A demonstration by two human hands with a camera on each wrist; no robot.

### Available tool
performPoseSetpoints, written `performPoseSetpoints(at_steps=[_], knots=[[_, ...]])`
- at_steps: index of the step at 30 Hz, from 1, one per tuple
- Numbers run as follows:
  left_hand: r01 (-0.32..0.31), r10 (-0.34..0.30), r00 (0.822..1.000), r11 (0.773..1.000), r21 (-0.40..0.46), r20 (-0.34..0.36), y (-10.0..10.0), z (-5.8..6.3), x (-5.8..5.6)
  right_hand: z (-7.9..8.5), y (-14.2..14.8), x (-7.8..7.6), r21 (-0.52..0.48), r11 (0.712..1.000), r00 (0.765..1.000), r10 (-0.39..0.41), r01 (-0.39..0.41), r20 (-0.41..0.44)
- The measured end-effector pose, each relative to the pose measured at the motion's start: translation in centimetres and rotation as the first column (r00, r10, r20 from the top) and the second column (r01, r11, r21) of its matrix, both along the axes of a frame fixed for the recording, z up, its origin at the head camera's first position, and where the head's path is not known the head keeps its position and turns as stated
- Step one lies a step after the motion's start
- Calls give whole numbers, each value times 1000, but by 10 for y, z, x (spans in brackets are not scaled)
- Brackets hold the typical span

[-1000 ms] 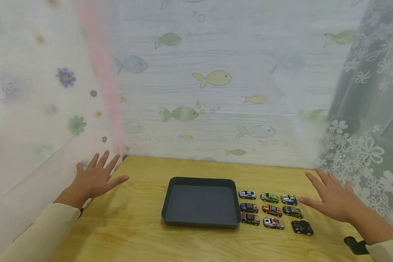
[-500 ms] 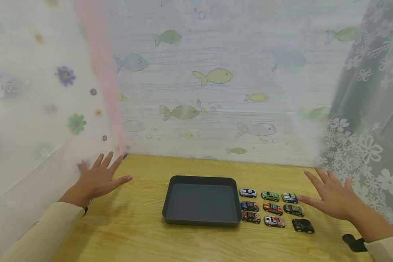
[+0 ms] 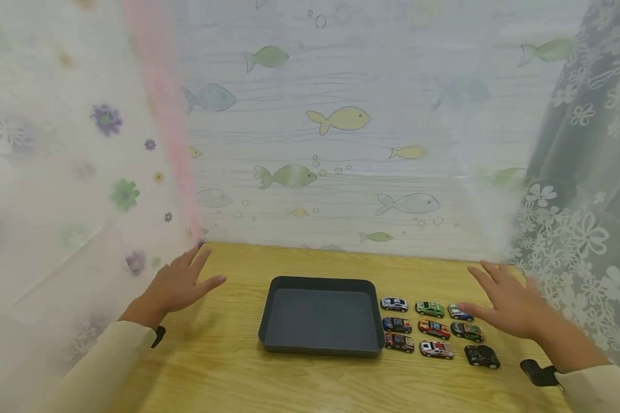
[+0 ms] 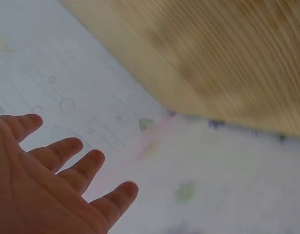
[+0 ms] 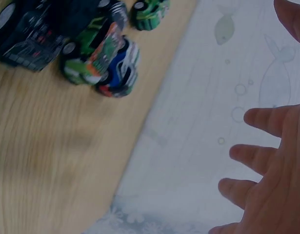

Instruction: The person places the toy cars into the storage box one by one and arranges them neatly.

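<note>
My left hand (image 3: 178, 287) hovers over the table's left side with fingers spread, holding nothing; its fingers (image 4: 79, 168) also show in the left wrist view. On the right my other hand (image 3: 514, 307) is likewise spread and bare, its thumb overlapping a white, blue and green toy car (image 3: 460, 312) in the head view. That car belongs to rows of several toy cars, among them a red one (image 3: 434, 328), a green one (image 3: 430, 309) and a black one (image 3: 482, 356). Left of the cars sits a dark grey rectangular tray (image 3: 320, 350) with nothing in it.
The wooden table (image 3: 227, 373) ends at a fish-patterned curtain (image 3: 341, 189) behind. A flower-patterned curtain (image 3: 77, 189) closes off the left, and a sheer flowered one (image 3: 584, 246) hangs at the right. Dark straps or mounts sit at both wrists.
My left hand has moved right and inward over the table. My right hand has shifted slightly left toward the cars. The tray and the cars keep their places on the table.
</note>
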State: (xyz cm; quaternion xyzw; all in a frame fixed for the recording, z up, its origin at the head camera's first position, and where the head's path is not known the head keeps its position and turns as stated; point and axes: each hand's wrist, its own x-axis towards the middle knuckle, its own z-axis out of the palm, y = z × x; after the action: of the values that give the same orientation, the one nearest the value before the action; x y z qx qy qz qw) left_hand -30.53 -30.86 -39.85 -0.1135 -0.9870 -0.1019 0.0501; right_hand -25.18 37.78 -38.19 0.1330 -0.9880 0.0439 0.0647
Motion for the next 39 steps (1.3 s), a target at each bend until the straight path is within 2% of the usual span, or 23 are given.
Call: performPoseSetpoints(at_steps=[3, 6, 9, 19, 23, 31, 35, 39], knots=[[33, -35, 999, 993, 110, 15, 9, -12, -5, -1, -7, -3, -27, 1000, 1000, 4, -3, 13], [48, -66, 995, 969, 242, 69, 17, -24, -9, -3, -13, -7, -56, 998, 1000, 16, -15, 19], [38, -81, 990, 943, 331, 118, 27, -33, -12, -4, -20, -10, -84, 996, 999, 29, -27, 25], [-11, -71, 984, 890, 456, 161, 59, -54, -19, -15, -43, -20, -167, 985, 997, 60, -49, 58], [-31, -96, 974, 843, 537, 206, 70, -59, -20, -20, -52, -23, -205, 976, 995, 89, -77, 49], [-68, -211, 930, 704, 707, 300, 86, -68, -23, -33, -67, -30, -288, 950, 989, 141, -122, 46], [-74, -287, 900, 642, 763, 328, 91, -68, -24, -38, -75, -34, -313, 940, 985, 162, -139, 50], [-78, -343, 873, 604, 793, 347, 94, -69, -25, -41, -84, -38, -357, 926, 984, 163, -126, 77]])
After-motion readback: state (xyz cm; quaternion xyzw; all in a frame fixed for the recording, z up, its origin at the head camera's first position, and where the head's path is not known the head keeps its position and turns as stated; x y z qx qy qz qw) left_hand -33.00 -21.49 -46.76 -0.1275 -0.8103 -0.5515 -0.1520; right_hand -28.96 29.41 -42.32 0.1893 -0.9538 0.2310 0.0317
